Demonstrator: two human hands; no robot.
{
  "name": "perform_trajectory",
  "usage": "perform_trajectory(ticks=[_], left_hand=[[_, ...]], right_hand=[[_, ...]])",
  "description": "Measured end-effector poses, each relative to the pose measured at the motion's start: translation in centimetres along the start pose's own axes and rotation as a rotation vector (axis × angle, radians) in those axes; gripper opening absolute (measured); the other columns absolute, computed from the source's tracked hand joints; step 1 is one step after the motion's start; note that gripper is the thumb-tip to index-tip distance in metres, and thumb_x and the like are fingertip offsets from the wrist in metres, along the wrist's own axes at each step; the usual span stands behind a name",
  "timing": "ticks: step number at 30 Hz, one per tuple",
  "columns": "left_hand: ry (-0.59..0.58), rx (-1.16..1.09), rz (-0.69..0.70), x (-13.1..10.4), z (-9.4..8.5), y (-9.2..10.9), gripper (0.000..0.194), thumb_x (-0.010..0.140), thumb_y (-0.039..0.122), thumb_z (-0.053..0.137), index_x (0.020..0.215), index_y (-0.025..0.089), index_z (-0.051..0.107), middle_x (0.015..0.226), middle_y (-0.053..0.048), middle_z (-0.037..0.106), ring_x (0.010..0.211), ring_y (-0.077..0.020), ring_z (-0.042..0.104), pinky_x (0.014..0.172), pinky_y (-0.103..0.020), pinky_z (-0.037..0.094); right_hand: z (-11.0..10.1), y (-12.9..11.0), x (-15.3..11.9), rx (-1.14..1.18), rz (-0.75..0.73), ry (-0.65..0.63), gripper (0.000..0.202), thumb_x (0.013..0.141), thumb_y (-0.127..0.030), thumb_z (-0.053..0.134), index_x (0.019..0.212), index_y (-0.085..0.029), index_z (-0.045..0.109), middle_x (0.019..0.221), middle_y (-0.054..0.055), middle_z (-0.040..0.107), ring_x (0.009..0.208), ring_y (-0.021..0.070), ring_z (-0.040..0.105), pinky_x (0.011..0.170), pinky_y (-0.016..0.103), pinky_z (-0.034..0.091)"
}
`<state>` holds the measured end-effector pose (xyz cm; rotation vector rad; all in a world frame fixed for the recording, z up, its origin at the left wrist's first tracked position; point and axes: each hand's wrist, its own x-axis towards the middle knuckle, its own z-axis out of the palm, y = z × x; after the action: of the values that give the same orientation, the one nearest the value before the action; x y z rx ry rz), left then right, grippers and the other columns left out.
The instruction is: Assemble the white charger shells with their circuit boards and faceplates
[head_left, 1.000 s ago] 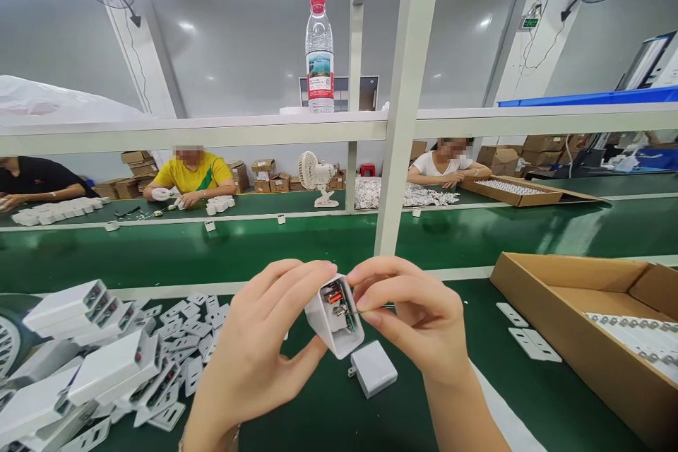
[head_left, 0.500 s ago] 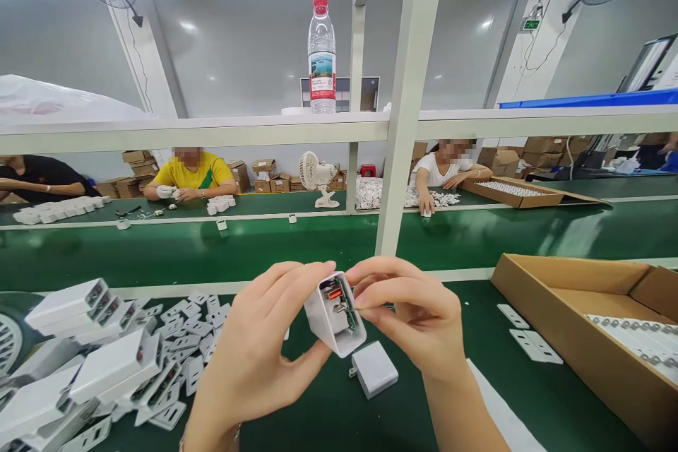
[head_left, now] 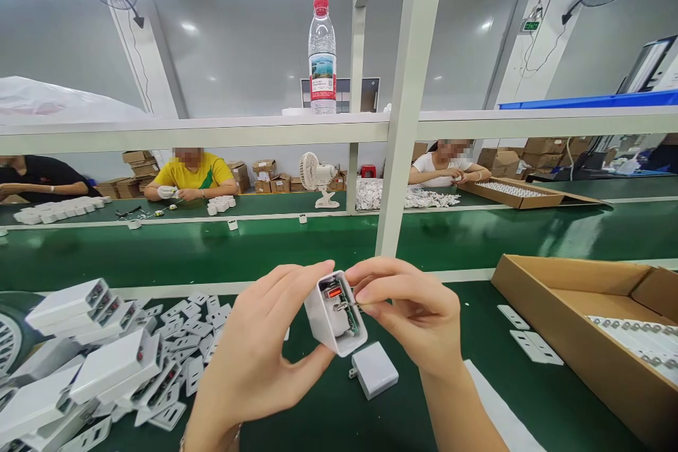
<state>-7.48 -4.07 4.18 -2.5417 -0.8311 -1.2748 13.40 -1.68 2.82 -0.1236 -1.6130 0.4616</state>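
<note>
My left hand is closed around a white charger housing, fingers on top and thumb beneath. The housing's open end faces me and is tilted; inside show a green circuit board, an orange-red USB port and metal parts. My right hand pinches at the right rim of that opening, thumb and index finger together. Whatever thin piece lies between those fingertips is too small to make out. Below the hands, a closed white charger with plug prongs lies on the green work surface.
Left, open charger housings are piled beside loose white slotted face plates. At right stands a cardboard box holding rows of white pieces, near a few plates. A green conveyor belt and a white post lie ahead; co-workers sit beyond.
My hands and the housing have barely moved. Small white pieces on the belt have shifted right. The co-worker in white has drawn a hand back from the belt.
</note>
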Motion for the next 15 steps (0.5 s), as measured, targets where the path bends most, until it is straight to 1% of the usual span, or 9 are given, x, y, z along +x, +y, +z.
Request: perform_trajectory(ticks=[3, 7, 12, 15], left_hand=[[0.004, 0.0, 0.001, 0.03, -0.03, 0.01, 0.053, 0.089, 0.016, 0.064, 0.141, 0.02, 0.051, 0.128, -0.005, 0.068, 0.112, -0.0183, 0.065, 0.093, -0.028, 0.053], [0.017, 0.014, 0.024, 0.15, -0.2, 0.04, 0.051, 0.091, 0.015, 0.064, 0.14, 0.021, 0.052, 0.129, -0.005, 0.068, 0.114, -0.0177, 0.064, 0.095, -0.027, 0.052], [0.021, 0.033, 0.036, 0.19, -0.34, 0.01, 0.051, 0.092, 0.015, 0.063, 0.141, 0.022, 0.051, 0.13, -0.006, 0.067, 0.115, -0.0189, 0.062, 0.095, -0.029, 0.051], [0.019, 0.039, 0.034, 0.16, -0.32, 0.01, 0.051, 0.091, 0.015, 0.064, 0.141, 0.021, 0.051, 0.13, -0.007, 0.067, 0.114, -0.0196, 0.063, 0.094, -0.03, 0.052]], right_hand=[[-0.04, -0.02, -0.07, 0.003, 0.008, -0.008, 0.028, 0.093, -0.006, 0.071, 0.107, -0.028, 0.081, 0.107, 0.006, 0.078, 0.092, 0.0205, 0.075, 0.079, 0.032, 0.065], [-0.09, -0.1, -0.32, 0.019, 0.029, -0.031, 0.033, 0.092, -0.003, 0.071, 0.11, -0.03, 0.08, 0.11, 0.005, 0.077, 0.094, 0.0205, 0.074, 0.08, 0.032, 0.064], [-0.06, -0.05, -0.48, 0.038, 0.039, -0.054, 0.04, 0.091, 0.0, 0.071, 0.113, -0.032, 0.08, 0.115, 0.005, 0.073, 0.084, 0.0158, 0.072, 0.075, 0.029, 0.063], [0.0, 0.03, -0.45, 0.042, 0.038, -0.064, 0.041, 0.09, 0.001, 0.07, 0.114, -0.032, 0.08, 0.115, 0.005, 0.072, 0.084, 0.0159, 0.072, 0.075, 0.029, 0.063]])
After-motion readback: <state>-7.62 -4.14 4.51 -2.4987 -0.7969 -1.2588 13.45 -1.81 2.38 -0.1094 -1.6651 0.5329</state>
